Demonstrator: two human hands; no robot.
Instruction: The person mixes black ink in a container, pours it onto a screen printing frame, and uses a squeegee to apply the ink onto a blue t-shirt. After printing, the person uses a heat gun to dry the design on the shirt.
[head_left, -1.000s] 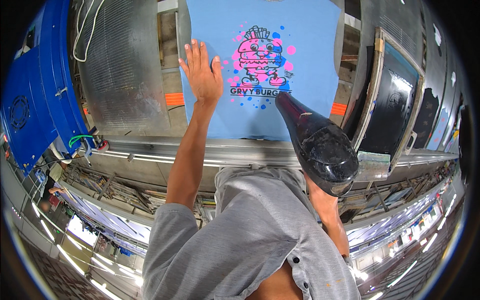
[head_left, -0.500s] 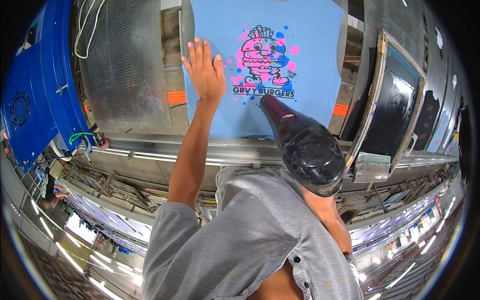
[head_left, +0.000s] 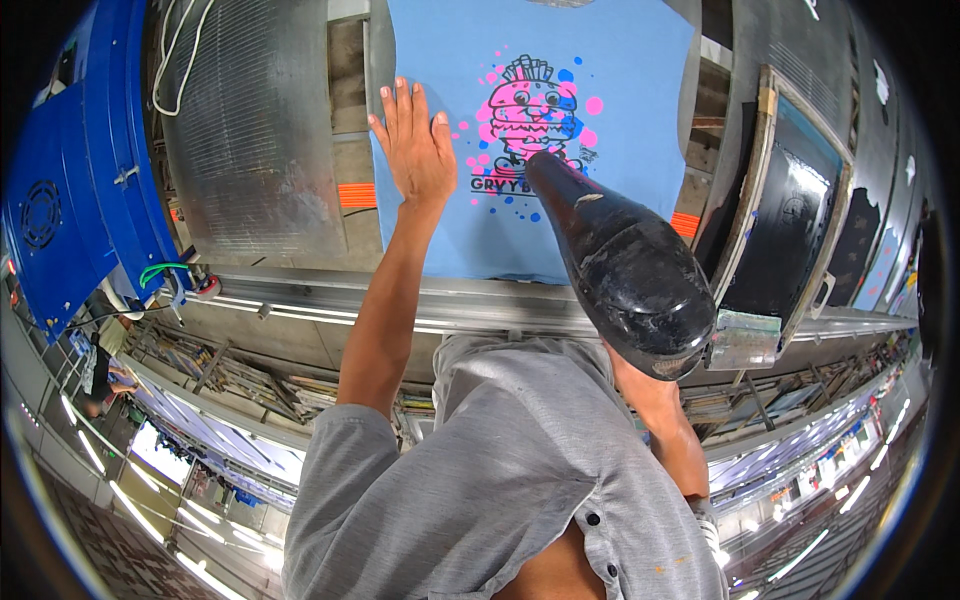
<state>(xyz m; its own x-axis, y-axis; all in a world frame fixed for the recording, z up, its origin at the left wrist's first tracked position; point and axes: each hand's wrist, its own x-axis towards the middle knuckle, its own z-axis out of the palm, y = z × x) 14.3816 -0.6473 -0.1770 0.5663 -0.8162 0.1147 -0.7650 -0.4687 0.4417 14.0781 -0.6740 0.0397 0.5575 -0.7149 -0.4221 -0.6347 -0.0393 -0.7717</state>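
A light blue T-shirt piece lies spread flat, bearing a pink, blue and black burger-character print. My left hand rests palm down on its left side, fingers outstretched and slightly apart, beside the print. Over the lower right of the shirt, a black, scuffed hair dryer points its nozzle at the lower part of the print. It hides some of the lettering and the character's feet. My right hand holds the dryer from beneath; the dryer's body covers most of its fingers.
To the right stands a framed printing screen with a squeegee-like translucent block at its near end. A grey ribbed board and a blue metal cabinet are on the left. A metal rail runs along the near edge.
The hair dryer has moved up and to the right, its nozzle now reaching over the print's lower part. My left hand stays flat on the shirt.
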